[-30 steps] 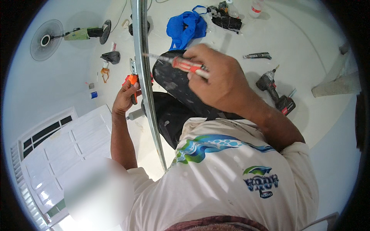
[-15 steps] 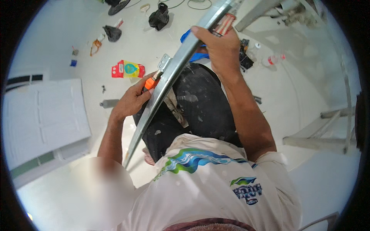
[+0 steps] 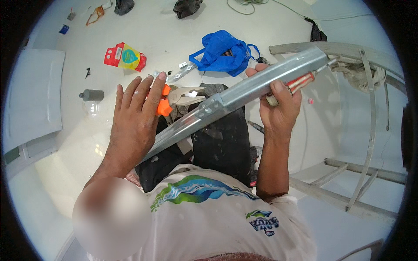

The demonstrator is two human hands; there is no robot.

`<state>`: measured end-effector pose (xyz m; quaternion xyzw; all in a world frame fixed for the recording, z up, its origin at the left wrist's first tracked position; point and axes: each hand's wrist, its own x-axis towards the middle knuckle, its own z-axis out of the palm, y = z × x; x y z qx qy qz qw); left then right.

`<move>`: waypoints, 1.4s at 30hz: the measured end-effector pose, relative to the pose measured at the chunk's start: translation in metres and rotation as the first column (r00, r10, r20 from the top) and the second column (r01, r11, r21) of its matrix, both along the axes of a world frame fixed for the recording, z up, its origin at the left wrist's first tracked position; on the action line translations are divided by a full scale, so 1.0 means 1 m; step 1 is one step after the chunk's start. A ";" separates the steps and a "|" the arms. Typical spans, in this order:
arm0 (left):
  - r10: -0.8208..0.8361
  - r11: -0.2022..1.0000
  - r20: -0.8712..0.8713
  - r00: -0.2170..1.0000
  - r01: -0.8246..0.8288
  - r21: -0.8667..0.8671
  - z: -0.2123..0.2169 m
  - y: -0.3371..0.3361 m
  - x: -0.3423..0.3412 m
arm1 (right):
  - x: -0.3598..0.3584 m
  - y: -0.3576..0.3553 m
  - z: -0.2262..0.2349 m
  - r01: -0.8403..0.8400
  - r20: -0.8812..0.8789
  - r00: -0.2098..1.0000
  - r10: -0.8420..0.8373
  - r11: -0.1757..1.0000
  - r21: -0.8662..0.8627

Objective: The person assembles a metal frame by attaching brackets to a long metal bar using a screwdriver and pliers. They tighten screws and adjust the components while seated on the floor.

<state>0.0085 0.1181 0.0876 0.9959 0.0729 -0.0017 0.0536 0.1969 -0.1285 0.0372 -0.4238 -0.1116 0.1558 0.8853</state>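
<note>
A long galvanised metal channel point(image 3: 261, 85) slants across above my lap, its wide end up at the right. A riveted joint shows near its middle. My right hand point(image 3: 281, 104) grips the wide part, fingers beneath and thumb on the near side. Also in that hand is a tool with a red-and-white striped handle point(image 3: 301, 81) and thin metal shaft, perhaps a screwdriver. My left hand point(image 3: 135, 113) has its fingers stretched over orange-handled pliers point(image 3: 185, 96), held on its palm side. The pliers' jaws are apart, beside the channel. My left thumb is hidden.
Beyond my knees lie a blue cloth bag point(image 3: 222, 54) and a metal strip point(image 3: 182, 71). A red-yellow packet point(image 3: 126, 57) and grey bottle point(image 3: 92, 95) are at the left. Metal frames point(image 3: 368, 130) stand at the right; a white panel point(image 3: 32, 95) is far left.
The channel has swung lower and flatter, its wide end now farther right. My left hand has come off the channel, carrying the pliers, whose jaws now show. My right hand has moved right and down.
</note>
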 end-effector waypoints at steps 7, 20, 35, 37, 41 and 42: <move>0.024 0.998 0.021 0.999 -0.023 -0.065 -0.004 -0.007 0.000 | -0.001 -0.003 -0.003 -0.013 -0.047 0.999 0.013 1.000 0.000; -0.010 0.998 0.051 0.999 0.013 -0.053 -0.009 -0.008 -0.005 | 0.005 -0.007 -0.016 -0.037 -0.033 0.999 0.037 0.999 -0.018; -0.057 0.998 0.003 0.998 0.057 -0.011 0.000 0.002 0.007 | 0.001 -0.006 -0.015 -0.020 -0.086 0.996 0.020 1.000 0.000; -0.060 0.998 -0.017 0.998 0.059 -0.037 0.001 0.005 0.010 | 0.004 -0.007 -0.015 -0.039 -0.081 0.996 0.039 0.999 -0.004; -0.150 0.988 -0.019 0.989 0.150 0.030 -0.005 0.013 0.013 | 0.005 -0.009 -0.018 -0.068 -0.089 0.993 0.072 0.997 0.045; -0.153 0.987 -0.012 0.988 0.153 0.038 -0.005 0.012 0.013 | 0.004 -0.008 -0.017 -0.064 -0.086 0.994 0.068 0.997 0.048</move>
